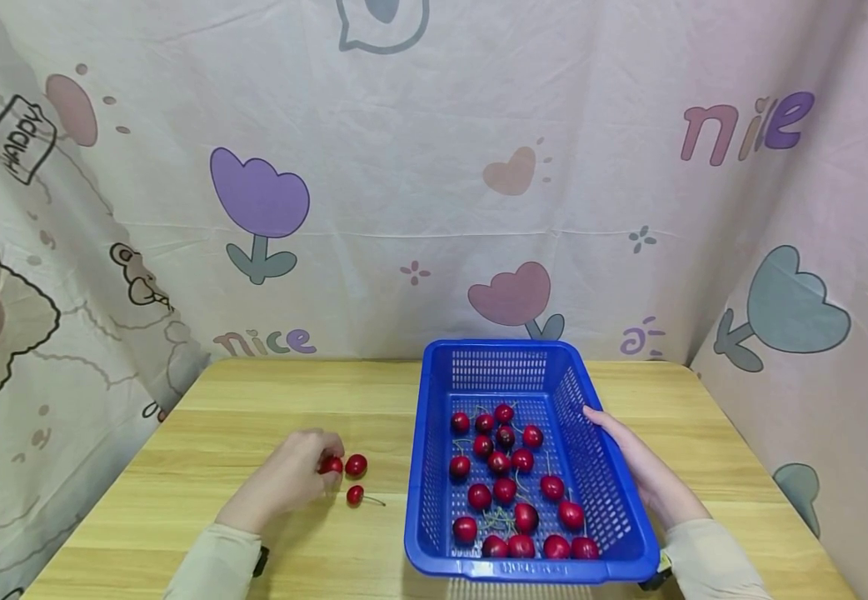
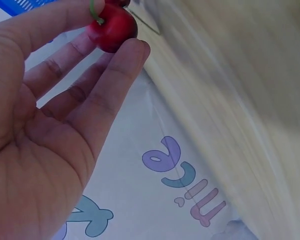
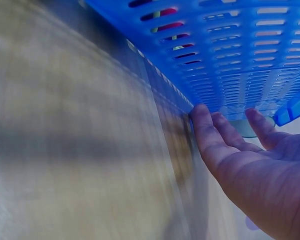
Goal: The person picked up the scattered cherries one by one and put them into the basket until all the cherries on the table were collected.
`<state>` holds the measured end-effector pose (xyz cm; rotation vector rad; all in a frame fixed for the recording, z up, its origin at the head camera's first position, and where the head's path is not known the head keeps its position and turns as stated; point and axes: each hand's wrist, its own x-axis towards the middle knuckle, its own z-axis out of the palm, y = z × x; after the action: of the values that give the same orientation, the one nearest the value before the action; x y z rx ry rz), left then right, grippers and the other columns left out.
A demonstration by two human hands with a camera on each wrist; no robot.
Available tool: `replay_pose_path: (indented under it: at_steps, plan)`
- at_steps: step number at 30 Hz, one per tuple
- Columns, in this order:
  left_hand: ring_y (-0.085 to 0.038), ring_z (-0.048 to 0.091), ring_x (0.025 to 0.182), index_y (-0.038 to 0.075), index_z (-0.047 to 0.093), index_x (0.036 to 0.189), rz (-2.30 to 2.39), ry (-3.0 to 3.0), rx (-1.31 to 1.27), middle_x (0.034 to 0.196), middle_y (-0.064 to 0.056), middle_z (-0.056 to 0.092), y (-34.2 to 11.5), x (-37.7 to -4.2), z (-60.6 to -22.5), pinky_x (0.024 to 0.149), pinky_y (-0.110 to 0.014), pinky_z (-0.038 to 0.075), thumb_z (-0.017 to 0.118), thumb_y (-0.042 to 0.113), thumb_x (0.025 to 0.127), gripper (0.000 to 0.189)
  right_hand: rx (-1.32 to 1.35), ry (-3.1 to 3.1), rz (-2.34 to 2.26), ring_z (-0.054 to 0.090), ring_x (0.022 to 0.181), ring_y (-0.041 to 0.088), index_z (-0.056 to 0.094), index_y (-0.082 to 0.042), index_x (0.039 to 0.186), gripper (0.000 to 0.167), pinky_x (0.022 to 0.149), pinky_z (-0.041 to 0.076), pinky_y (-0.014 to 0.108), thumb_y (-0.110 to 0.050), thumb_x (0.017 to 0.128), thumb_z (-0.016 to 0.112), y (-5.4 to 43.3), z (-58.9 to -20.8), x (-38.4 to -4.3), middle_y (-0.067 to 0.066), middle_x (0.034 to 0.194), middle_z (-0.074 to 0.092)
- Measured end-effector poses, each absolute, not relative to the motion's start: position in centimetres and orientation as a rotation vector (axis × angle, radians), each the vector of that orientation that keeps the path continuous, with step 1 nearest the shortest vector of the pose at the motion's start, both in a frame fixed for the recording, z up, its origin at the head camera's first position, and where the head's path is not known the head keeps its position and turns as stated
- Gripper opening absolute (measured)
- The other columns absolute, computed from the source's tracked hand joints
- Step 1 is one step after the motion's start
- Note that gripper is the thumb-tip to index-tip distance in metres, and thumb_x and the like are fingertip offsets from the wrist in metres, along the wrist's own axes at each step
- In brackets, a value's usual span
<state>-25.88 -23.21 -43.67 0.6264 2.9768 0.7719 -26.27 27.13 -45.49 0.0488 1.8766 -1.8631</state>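
My left hand (image 1: 295, 475) pinches a dark red cherry (image 2: 112, 29) between thumb and fingers, its green stem showing in the left wrist view. Right by it on the wood lie a second cherry (image 1: 356, 465) and a smaller cherry with a stem (image 1: 355, 496). A blue plastic basket (image 1: 531, 570) with slotted walls stands to the right and holds several cherries (image 1: 504, 490). At its right side my right hand (image 1: 647, 471) holds it, thumb over the rim. In the right wrist view the fingers (image 3: 205, 125) lie along the outer wall, low down.
The wooden table (image 1: 306, 392) ends at the back against a printed cloth (image 1: 374, 200), which also hangs along both sides. Loose green stems (image 1: 500, 522) lie among the cherries near the basket's front.
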Motion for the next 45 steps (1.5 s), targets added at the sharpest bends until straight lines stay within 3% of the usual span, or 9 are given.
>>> replay_pose_path:
  at_steps: [11,22,30,38,45]
  plan:
    - [-0.010,0.062,0.083,0.007,0.076,0.099,0.752,3.021,0.632,0.088,0.003,0.068,-22.6,-26.2,-42.2,0.074,-0.026,0.059,0.085,-0.001,0.083,0.021,0.066,1.889,-1.866,0.070,0.121,0.031,-0.003,-0.024,0.173,0.090,0.104,0.060,0.060,-0.071,0.107,0.037,27.1,-45.4,-26.3,0.024,0.158,0.046]
    - [-0.012,0.069,0.088,0.010,0.075,0.097,0.777,3.038,0.842,0.092,0.002,0.070,-20.6,-26.9,-38.6,0.074,-0.026,0.061,0.083,0.000,0.088,0.016,0.105,1.912,-1.862,0.071,0.120,0.031,-0.001,-0.026,0.173,0.091,0.102,0.060,0.060,-0.072,0.106,0.039,27.0,-45.4,-26.1,0.025,0.160,0.045]
    - [-0.014,0.069,0.086,0.010,0.075,0.095,0.695,3.050,1.090,0.089,0.002,0.073,-18.0,-28.2,-35.1,0.080,-0.037,0.065,0.084,0.002,0.088,0.014,0.097,1.898,-1.874,0.069,0.122,0.032,-0.004,-0.027,0.173,0.090,0.103,0.059,0.061,-0.070,0.107,0.039,27.1,-45.4,-26.0,0.025,0.162,0.041]
    - [-0.016,0.069,0.087,0.008,0.076,0.100,0.680,2.974,1.208,0.092,-0.002,0.070,-14.0,-28.4,-32.5,0.080,-0.031,0.065,0.084,0.002,0.089,0.015,0.088,1.886,-1.875,0.070,0.122,0.031,-0.003,-0.026,0.173,0.090,0.104,0.059,0.060,-0.071,0.106,0.039,27.1,-45.3,-26.1,0.024,0.161,0.043]
    - [-0.016,0.063,0.088,0.009,0.075,0.103,0.553,2.907,1.328,0.096,-0.002,0.070,-9.4,-28.5,-32.6,0.078,-0.026,0.059,0.085,0.009,0.091,0.016,0.070,1.858,-1.868,0.069,0.123,0.031,-0.003,-0.024,0.173,0.089,0.105,0.059,0.059,-0.070,0.107,0.037,27.0,-45.4,-26.2,0.023,0.159,0.045]
